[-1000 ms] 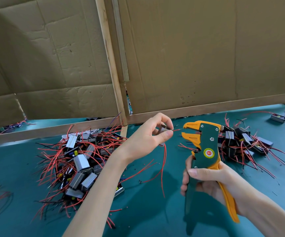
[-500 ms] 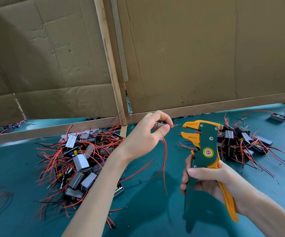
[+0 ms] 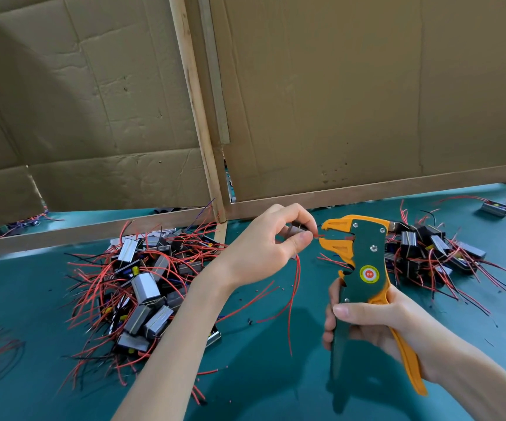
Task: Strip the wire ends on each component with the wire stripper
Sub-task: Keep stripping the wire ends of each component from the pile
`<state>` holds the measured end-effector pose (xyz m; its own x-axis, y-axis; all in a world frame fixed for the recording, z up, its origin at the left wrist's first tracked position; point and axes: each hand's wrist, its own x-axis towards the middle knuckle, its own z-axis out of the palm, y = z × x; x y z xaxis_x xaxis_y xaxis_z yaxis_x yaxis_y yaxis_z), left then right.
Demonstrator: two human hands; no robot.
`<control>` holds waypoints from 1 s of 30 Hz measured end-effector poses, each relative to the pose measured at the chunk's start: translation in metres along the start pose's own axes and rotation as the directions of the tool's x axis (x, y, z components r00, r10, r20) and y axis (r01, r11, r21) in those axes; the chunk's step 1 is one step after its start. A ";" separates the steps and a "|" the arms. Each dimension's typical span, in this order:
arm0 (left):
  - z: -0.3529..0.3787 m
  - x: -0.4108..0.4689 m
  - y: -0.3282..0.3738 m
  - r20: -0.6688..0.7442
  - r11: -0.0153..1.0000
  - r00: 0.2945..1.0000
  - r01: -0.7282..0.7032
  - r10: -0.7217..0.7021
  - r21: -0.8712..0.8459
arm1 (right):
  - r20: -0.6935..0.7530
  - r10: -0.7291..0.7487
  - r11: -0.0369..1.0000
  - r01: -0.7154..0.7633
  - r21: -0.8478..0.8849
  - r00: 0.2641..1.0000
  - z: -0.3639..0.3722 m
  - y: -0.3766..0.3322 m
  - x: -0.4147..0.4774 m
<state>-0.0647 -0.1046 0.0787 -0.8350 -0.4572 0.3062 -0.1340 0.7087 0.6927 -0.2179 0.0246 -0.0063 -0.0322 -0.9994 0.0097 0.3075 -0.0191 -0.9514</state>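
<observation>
1 red wire end [image 3: 318, 236] at orange/grn stripper [image 3: 364, 256].

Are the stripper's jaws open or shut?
Open: the wire stripper shows a gap between its orange jaws, where the red wire end enters.

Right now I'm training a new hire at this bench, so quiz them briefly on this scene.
1. True or false: the right hand grips the green-and-orange wire stripper upright.
2. Which hand pinches the thin red wire end at the stripper's mouth?
3. Heaps of silver boxed components with red wires lie: A on both sides of the stripper, B only left, C only right.
Key: 1 true; 2 the left hand; 3 A.
</observation>
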 end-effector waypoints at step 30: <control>0.004 0.007 -0.020 -0.143 0.985 0.983 0.135 -0.119 0.108 | -0.065 0.206 0.957 -0.188 0.220 0.976 -0.008 0.011 0.011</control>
<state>-0.0695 -0.1203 0.0644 -0.7281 -0.6103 0.3121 -0.3021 0.6944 0.6531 -0.2222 0.0138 -0.0187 -0.0295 -0.9780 -0.2067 0.5092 0.1633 -0.8450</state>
